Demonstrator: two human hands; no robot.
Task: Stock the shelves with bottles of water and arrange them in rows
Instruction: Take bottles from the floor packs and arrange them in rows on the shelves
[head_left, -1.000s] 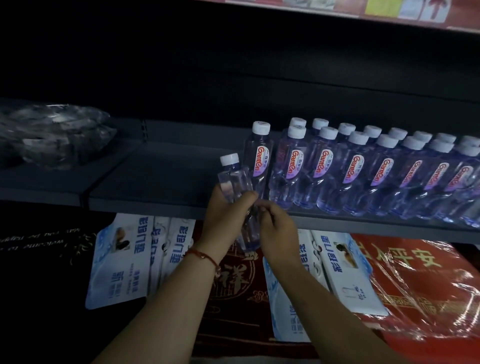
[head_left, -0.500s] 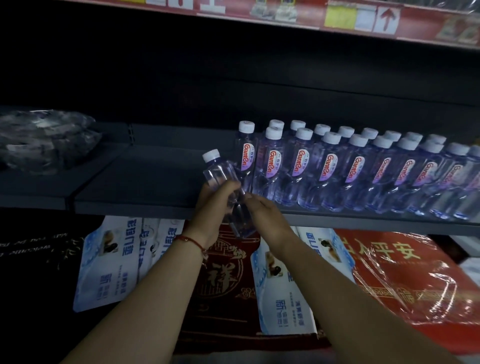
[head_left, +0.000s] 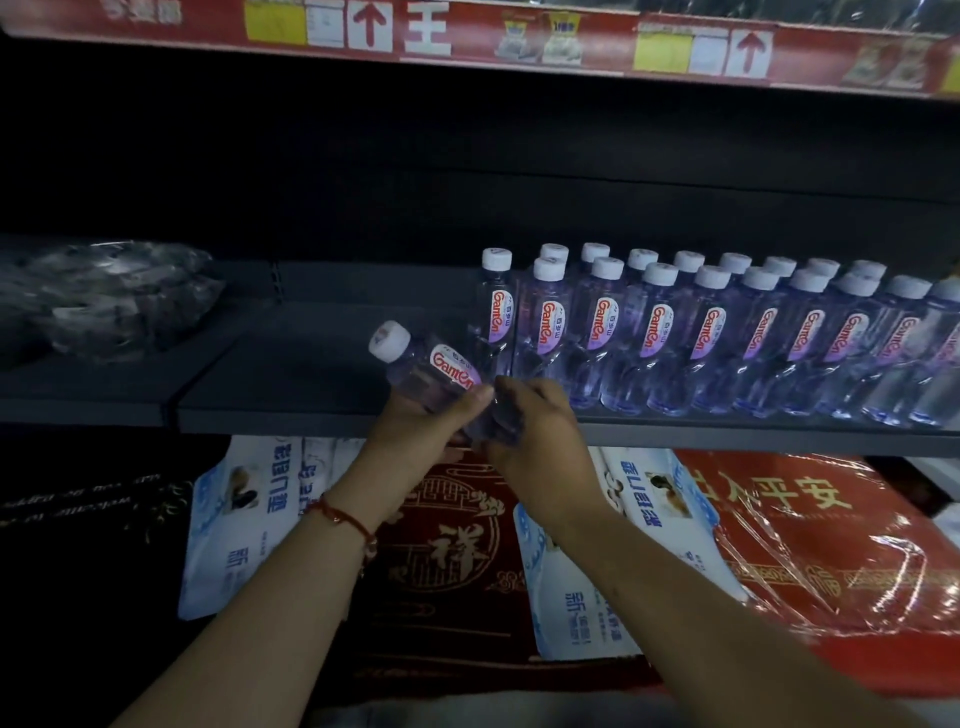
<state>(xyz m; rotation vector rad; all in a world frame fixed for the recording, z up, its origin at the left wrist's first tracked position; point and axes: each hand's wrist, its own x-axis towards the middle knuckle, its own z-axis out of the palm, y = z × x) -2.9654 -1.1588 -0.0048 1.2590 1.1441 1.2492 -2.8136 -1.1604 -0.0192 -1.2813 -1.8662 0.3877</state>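
Observation:
A clear water bottle (head_left: 434, 371) with a white cap and a red-lettered label is tilted, cap pointing up-left, just in front of the dark shelf (head_left: 291, 374). My left hand (head_left: 421, 441) grips its lower body from below. My right hand (head_left: 535, 431) holds the bottle's base end from the right. On the shelf to the right stand two rows of several identical bottles (head_left: 660, 332), labels facing out. The leftmost standing bottle (head_left: 496, 312) is right behind the held one.
Crumpled clear plastic wrap (head_left: 109, 296) lies on the shelf at far left. A red price strip (head_left: 467, 31) edges the shelf above. Below hang white-blue packets (head_left: 244, 519) and red wrapped mats (head_left: 810, 551).
The held bottle has tipped further to the left and turned, so its label now faces me. Both hands stayed on it near the shelf's front edge.

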